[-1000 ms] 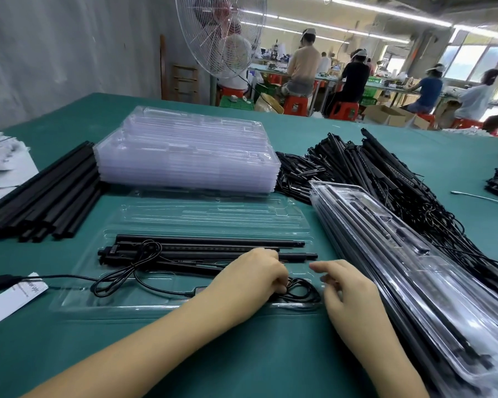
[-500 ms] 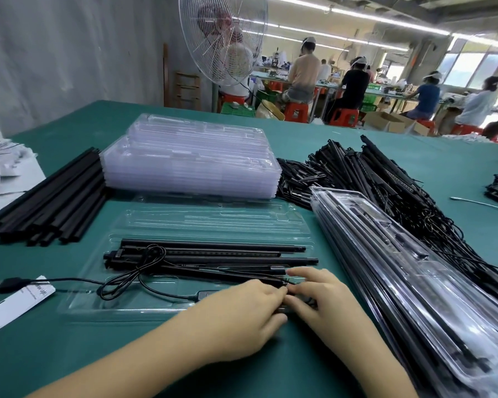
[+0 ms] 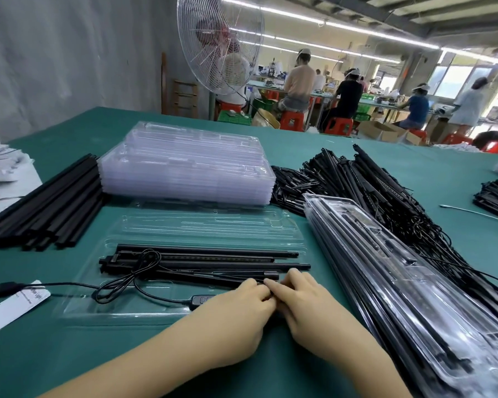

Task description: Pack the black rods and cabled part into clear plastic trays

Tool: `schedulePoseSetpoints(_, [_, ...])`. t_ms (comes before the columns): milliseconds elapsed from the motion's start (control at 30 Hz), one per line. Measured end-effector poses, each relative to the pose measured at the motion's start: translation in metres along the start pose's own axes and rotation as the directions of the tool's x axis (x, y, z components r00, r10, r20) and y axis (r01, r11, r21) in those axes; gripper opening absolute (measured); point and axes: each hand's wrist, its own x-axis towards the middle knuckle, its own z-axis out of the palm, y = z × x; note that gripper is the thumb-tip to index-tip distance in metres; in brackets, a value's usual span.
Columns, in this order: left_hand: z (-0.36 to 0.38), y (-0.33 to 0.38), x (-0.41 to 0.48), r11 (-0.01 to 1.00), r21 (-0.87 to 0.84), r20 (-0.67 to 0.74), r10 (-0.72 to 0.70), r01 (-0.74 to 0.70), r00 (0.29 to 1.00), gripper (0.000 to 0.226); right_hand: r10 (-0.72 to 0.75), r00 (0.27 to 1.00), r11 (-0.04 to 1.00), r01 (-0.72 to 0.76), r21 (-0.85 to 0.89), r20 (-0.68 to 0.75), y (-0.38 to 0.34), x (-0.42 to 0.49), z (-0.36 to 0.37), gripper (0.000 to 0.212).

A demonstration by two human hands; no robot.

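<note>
Brought left grip [image 3: 236, 320] and right grip [image 3: 308, 305] together over cable [image 3: 204, 299] in clear tray [image 3: 78, 308]; cannot tell whether clamped. Tucking cable; next, pull USB plug [image 3: 0, 289] inside.

The left forearm [image 3: 156, 360] slants in from the lower left and the right forearm [image 3: 365, 366] from the lower right, both bare. The left hand [image 3: 236, 317] lies palm down, knuckles up, fingers curled under. The right hand [image 3: 308, 307] faces it, its bent fingertips [image 3: 270, 283] touching the left's. Whether either pinches anything is hidden.
</note>
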Motion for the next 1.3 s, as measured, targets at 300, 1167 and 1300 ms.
schedulePoseSetpoints(300, [-0.046,-0.079,-0.007,0.913,-0.403,-0.242,-0.177,0.068,0.954,0.032,0.069,0.998,0.998,-0.069,-0.003,-0.016,-0.011,0.008,0.004,0.036])
schedulePoseSetpoints(1167, [0.006,-0.11,-0.059,0.876,-0.089,-0.006,-0.477,0.474,0.879,0.109,0.307,0.952,0.952,-0.307,-0.023,-0.007,-0.049,0.029,-0.001,0.059])
schedulePoseSetpoints(1300, [0.003,-0.109,-0.058,0.876,-0.105,0.002,-0.473,0.471,0.881,0.109,0.327,0.945,0.943,-0.328,-0.054,-0.026,-0.051,0.031,0.002,0.053])
